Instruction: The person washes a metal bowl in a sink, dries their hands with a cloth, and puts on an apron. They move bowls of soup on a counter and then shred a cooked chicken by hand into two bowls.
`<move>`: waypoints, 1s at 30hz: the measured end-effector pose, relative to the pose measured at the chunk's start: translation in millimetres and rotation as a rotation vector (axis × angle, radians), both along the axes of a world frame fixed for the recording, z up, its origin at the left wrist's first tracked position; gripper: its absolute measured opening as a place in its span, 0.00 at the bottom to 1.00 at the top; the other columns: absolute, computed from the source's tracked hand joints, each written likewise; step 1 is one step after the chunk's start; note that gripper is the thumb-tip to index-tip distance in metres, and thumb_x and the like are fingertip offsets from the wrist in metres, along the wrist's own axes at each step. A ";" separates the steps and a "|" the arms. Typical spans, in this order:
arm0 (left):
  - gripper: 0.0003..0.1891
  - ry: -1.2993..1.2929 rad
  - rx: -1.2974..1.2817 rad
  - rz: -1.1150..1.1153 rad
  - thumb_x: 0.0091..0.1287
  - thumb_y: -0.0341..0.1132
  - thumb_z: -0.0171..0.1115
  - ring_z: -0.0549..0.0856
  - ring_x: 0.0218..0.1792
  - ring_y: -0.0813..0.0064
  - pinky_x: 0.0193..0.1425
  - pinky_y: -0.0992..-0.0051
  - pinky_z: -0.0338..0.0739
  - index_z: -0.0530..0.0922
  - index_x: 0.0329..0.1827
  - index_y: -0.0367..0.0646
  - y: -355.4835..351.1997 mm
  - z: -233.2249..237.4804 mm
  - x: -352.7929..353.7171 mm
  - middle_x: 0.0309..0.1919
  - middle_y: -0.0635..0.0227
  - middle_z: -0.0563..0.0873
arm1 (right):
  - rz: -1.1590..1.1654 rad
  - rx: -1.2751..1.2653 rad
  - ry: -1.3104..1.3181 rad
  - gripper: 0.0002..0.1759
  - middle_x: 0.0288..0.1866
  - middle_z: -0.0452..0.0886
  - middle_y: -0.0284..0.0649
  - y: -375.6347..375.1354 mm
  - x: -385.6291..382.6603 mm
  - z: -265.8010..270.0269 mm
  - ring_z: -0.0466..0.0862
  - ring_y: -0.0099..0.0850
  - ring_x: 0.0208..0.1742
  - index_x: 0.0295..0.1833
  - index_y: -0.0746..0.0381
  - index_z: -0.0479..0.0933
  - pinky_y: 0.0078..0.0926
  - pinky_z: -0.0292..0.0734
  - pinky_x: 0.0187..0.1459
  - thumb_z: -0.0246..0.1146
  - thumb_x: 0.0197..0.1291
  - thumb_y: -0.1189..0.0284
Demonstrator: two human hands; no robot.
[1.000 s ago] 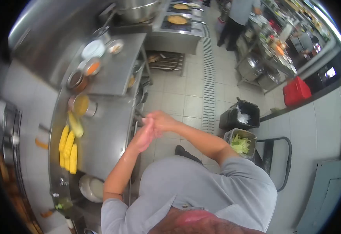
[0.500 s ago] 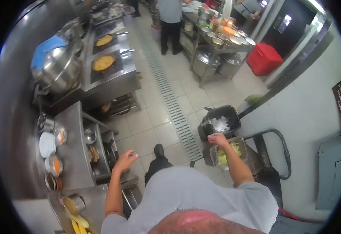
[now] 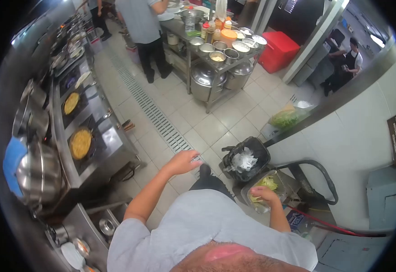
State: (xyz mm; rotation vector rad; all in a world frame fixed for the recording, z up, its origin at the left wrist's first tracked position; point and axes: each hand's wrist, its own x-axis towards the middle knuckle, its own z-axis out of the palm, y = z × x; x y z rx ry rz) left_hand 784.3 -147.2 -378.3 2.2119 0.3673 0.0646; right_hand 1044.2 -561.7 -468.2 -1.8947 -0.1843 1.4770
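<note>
My left hand hangs over the tiled floor beside the drain grate, its fingers loosely curled and apart, with nothing in it. My right hand is above a clear container of pale green leaves; its fingers are bent, and nothing shows in them. Next to that container stands a black bin holding crumpled white plastic.
Two pans of yellow food sit on the stove at left. A steel table with sauce bottles and bowls stands ahead, near a person and a red cooler box. Another person is beyond the doorway.
The view has shifted forward and to the right. My left hand has swung forward over the floor, and my right hand has drawn back over the container of leaves.
</note>
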 end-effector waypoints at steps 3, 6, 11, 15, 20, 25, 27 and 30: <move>0.25 0.011 -0.119 -0.143 0.69 0.48 0.66 0.87 0.49 0.55 0.53 0.64 0.81 0.80 0.58 0.35 32.5 11.3 95.8 0.46 0.49 0.88 | 0.142 -0.154 -0.447 0.20 0.49 0.89 0.43 0.4 52.1 -87.1 0.87 0.36 0.53 0.46 0.61 0.88 0.32 0.80 0.56 0.73 0.54 0.58; 0.26 0.053 -0.038 -0.241 0.69 0.48 0.66 0.87 0.50 0.56 0.54 0.65 0.81 0.79 0.59 0.34 64.4 -9.6 178.9 0.48 0.50 0.88 | -0.173 0.157 -0.239 0.23 0.46 0.90 0.43 44.2 98.4 -132.1 0.88 0.32 0.46 0.48 0.66 0.87 0.32 0.80 0.51 0.75 0.53 0.60; 0.26 0.118 -0.071 -0.363 0.70 0.48 0.65 0.87 0.53 0.57 0.55 0.63 0.82 0.79 0.60 0.33 111.9 24.6 292.8 0.50 0.51 0.88 | -0.006 -0.046 -0.704 0.12 0.26 0.88 0.42 173.3 197.3 -124.3 0.86 0.29 0.28 0.34 0.67 0.87 0.31 0.80 0.33 0.67 0.55 0.68; 0.26 0.043 -0.093 -0.434 0.71 0.47 0.65 0.87 0.52 0.58 0.56 0.64 0.82 0.78 0.61 0.33 154.8 44.1 378.0 0.51 0.51 0.88 | -0.132 0.066 -0.482 0.06 0.26 0.87 0.41 262.0 292.6 -50.3 0.87 0.27 0.26 0.35 0.69 0.84 0.27 0.82 0.33 0.67 0.57 0.76; 0.26 0.087 -0.234 -0.529 0.71 0.46 0.65 0.88 0.52 0.57 0.56 0.65 0.82 0.78 0.62 0.33 198.0 25.8 495.0 0.52 0.51 0.88 | -0.436 0.500 -0.355 0.21 0.51 0.87 0.46 289.3 441.5 -9.6 0.86 0.35 0.53 0.54 0.71 0.82 0.35 0.78 0.60 0.70 0.62 0.66; 0.26 0.047 -0.239 -0.658 0.71 0.47 0.65 0.88 0.52 0.57 0.56 0.64 0.82 0.78 0.61 0.32 230.6 46.8 615.4 0.53 0.51 0.88 | -0.728 0.360 -0.346 0.21 0.45 0.89 0.42 317.5 498.4 -22.0 0.86 0.29 0.51 0.54 0.69 0.84 0.29 0.78 0.55 0.71 0.60 0.66; 0.26 0.008 -0.248 -0.676 0.71 0.47 0.64 0.88 0.52 0.57 0.55 0.63 0.82 0.78 0.61 0.32 242.5 47.2 668.3 0.53 0.51 0.88 | -0.623 0.205 -0.589 0.18 0.41 0.88 0.40 323.3 515.4 -25.0 0.86 0.27 0.45 0.52 0.69 0.84 0.27 0.79 0.48 0.70 0.62 0.67; 0.26 -0.064 -0.184 -0.729 0.71 0.48 0.64 0.88 0.52 0.56 0.55 0.62 0.82 0.79 0.59 0.32 253.1 40.9 744.2 0.52 0.50 0.88 | -0.723 0.172 -0.523 0.14 0.36 0.87 0.39 320.1 548.8 -20.8 0.84 0.24 0.37 0.47 0.69 0.85 0.24 0.79 0.40 0.69 0.63 0.69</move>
